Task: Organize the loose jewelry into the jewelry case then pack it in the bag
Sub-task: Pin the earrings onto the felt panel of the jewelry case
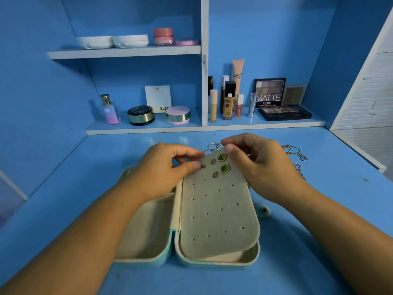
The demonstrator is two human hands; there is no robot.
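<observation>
1. The jewelry case (212,265) lies open on the blue desk (297,252), its two halves spread flat so both cream-lined trays face up.
2. Over the right half, the perforated earring panel (219,209) is tilted up at its far end, which judging by the pose gives access to its back and to the tray beneath.
3. The left hand (161,169) pinches the panel's 11 o'clock corner between thumb and forefinger, apparently to steady it while the other hand works.
4. The right hand (265,165) pinches a silver chain (212,145) narrowly between thumb and forefinger just past the panel's 12 o'clock edge. It may be a bracelet instead, as the links are too small to tell.
5. Two green earrings (225,168) and small brown studs (215,174) already sit in the panel's far rows, and the nearer holes are unfilled.
6. More loose chains (295,152) wait on the desk at the case's 2 o'clock, well apart from it, so the sorting looks about half done.
7. No bag is in view, and packing is some way off.
</observation>
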